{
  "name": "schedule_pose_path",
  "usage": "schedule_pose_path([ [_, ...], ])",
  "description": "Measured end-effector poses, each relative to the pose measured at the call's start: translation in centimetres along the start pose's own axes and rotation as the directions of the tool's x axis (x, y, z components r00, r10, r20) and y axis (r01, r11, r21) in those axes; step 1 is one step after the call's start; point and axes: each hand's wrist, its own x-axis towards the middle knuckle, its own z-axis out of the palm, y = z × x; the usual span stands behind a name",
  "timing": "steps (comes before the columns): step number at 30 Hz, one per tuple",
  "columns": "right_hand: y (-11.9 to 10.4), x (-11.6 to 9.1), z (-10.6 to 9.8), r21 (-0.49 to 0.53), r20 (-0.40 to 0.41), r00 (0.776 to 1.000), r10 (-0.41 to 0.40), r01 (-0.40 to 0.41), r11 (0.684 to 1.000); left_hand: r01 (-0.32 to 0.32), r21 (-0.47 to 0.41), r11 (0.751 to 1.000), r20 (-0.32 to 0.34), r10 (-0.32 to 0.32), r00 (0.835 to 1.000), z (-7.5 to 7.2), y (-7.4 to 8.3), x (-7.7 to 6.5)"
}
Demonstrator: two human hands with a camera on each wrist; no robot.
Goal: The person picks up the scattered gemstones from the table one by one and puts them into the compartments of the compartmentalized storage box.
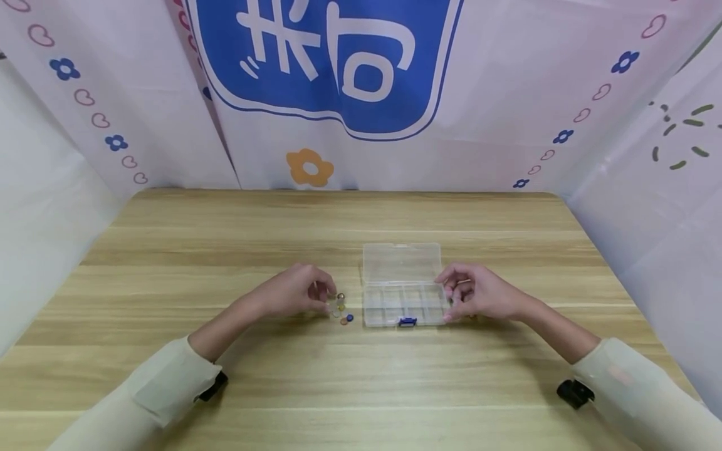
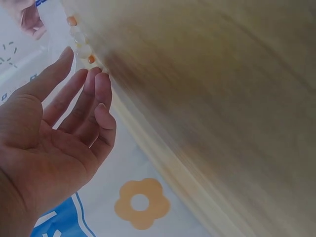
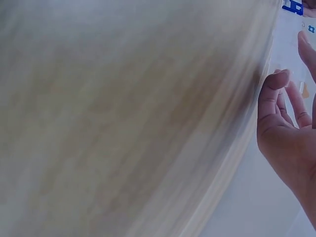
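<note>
A clear plastic compartment box (image 1: 395, 305) lies on the wooden table with its lid (image 1: 402, 263) folded back and a blue latch (image 1: 407, 322) at its front edge. My right hand (image 1: 472, 293) is at the box's right side, thumb near the front corner and fingertips by the hinge; its thumb stands apart from the fingers in the right wrist view. Left of the box is a small cluster of beads, among them a blue bead (image 1: 350, 317), an orange bead (image 1: 344, 321) and clear ones. My left hand (image 1: 301, 291) is beside them, thumb and fingers apart, fingers loosely bent.
The wooden table (image 1: 361, 388) extends around the box on all sides. A white printed cloth (image 1: 496, 125) hangs along its back edge, with white sheets at both sides. Each forearm carries a dark wrist camera, the right camera (image 1: 575, 393) close over the table.
</note>
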Motion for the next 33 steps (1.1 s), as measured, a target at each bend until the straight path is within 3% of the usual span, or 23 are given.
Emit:
schedule_pose_path([
  [11,-0.07,0.00,-0.04,0.012,0.000,1.000,0.002,-0.002,1.000,-0.010,-0.033,0.999,-0.008,0.010,1.000,0.36,-0.22,0.49],
  [19,-0.15,0.10,-0.02,0.009,0.006,1.000,-0.020,0.020,1.000,-0.043,0.002,0.999,-0.011,0.043,0.999,0.62,-0.02,0.69],
  [33,0.07,0.06,-0.15,-0.007,0.011,1.000,-0.027,0.027,1.000,-0.028,0.014,1.000,-0.013,0.029,1.000,0.49,-0.26,0.89],
])
